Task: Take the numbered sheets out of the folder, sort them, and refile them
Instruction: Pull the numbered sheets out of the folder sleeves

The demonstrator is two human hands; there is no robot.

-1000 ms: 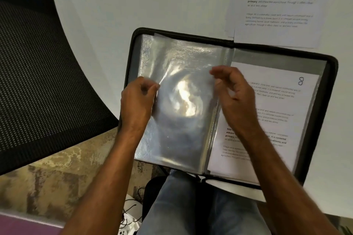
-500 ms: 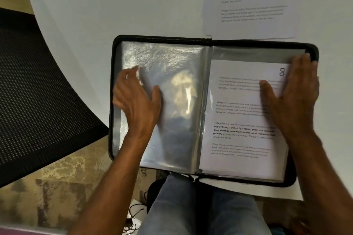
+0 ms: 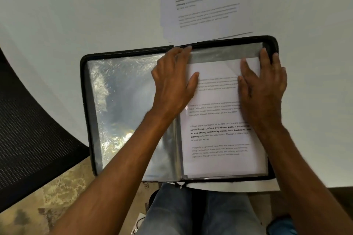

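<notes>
With both hands spread flat, left hand [image 3: 174, 84] near the spine and right hand [image 3: 262, 86] at the outer edge of the sheet [image 3: 215, 133] in its sleeve, nothing's gripped yet. The folder [image 3: 89, 112] lies open on the surface [image 3: 76, 15], hanging off the near edge. Dragging the paper out could crumple it, or tip the whole folder into the lap.

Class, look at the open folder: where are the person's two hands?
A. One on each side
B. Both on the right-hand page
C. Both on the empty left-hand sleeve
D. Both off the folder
B: the left hand and right hand both lie flat on the printed sheet in the folder's right half.
</notes>
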